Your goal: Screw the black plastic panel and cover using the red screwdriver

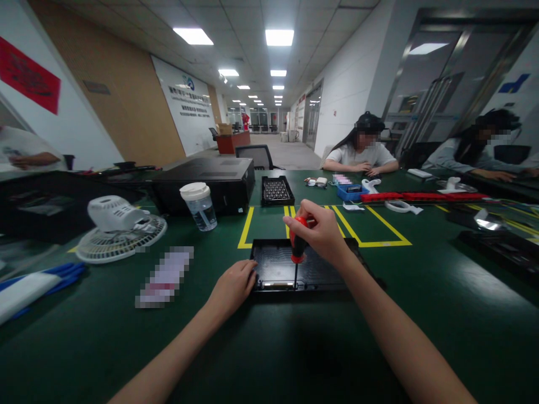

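A shallow black plastic casing (269, 265) lies flat on the green table in front of me. My left hand (236, 283) is closed on its left edge, with the fingertips over the rim. From above, my right hand (324, 230) grips a screwdriver (298, 247) by its red and black handle. The screwdriver stands nearly upright, its dark shaft pointing down at the casing's near edge. Whether the tip sits in a screw is too small to tell. A short pale strip (277, 285) shows along that near edge, left of the shaft.
Beyond the casing are yellow tape lines (385, 244) and a black tray of small parts (277, 191). To the left stand a lidded cup (199, 206), a white fan (120, 230) and a large black box (206, 179). A blue bin (352, 192) is near a seated person (360, 148).
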Demonstrator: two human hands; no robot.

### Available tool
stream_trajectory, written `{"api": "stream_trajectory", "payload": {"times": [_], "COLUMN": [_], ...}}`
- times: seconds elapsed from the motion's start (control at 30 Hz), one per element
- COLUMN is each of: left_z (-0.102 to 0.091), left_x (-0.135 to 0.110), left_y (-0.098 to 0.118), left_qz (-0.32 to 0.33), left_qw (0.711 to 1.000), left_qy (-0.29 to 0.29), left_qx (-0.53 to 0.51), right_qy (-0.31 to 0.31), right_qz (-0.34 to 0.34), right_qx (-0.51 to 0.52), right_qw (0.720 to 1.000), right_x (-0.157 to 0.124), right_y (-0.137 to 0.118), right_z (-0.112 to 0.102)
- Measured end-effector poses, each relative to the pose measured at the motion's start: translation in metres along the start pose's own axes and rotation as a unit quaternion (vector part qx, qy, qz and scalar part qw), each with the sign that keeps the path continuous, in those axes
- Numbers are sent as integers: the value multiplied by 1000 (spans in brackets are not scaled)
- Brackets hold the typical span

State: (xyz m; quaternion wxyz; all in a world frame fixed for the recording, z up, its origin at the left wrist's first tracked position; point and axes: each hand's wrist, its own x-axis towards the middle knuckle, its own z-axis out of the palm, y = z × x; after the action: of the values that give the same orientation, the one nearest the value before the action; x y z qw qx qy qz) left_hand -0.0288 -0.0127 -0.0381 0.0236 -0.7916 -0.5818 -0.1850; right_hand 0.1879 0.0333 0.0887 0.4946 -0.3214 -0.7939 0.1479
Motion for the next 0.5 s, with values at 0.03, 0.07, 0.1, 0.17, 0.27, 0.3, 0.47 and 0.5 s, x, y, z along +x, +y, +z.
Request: {"api": "stream_trajectory", "payload": {"times": [0.03, 0.07, 0.1, 0.17, 0.27, 0.3, 0.47, 0.5], "left_z": [0, 0, 0, 0, 0, -1, -1, 0], "left_x": [0, 0, -1, -1, 0, 0, 0, 0], "left_y": [0, -1, -1, -1, -1, -1, 0, 0], "left_qz": [1, 2, 3, 5, 4, 4, 9, 10], "left_qw": [1000, 1000, 1000, 1000, 1000, 1000, 1000, 1000], "left_qy": [1, 2, 2, 3, 2, 1, 4, 5], "left_qx": [-1, -3, -4, -7, -8, -8, -8, -6], "right_qy": [3, 6, 8, 13, 19, 21, 21, 20], "right_qz": [1, 1, 3, 5, 7, 8, 9, 10], "right_qx": [-3, -6, -7, -7, -6, -6, -2, 1], "right_qw": [1000, 1000, 1000, 1000, 1000, 1000, 1000, 1000], "right_x": [0, 0, 0, 0, 0, 0, -1, -1], "right_y": [0, 0, 0, 0, 0, -1, -1, -1], "right_z": [0, 1, 1, 1, 2, 2, 4, 4]}}
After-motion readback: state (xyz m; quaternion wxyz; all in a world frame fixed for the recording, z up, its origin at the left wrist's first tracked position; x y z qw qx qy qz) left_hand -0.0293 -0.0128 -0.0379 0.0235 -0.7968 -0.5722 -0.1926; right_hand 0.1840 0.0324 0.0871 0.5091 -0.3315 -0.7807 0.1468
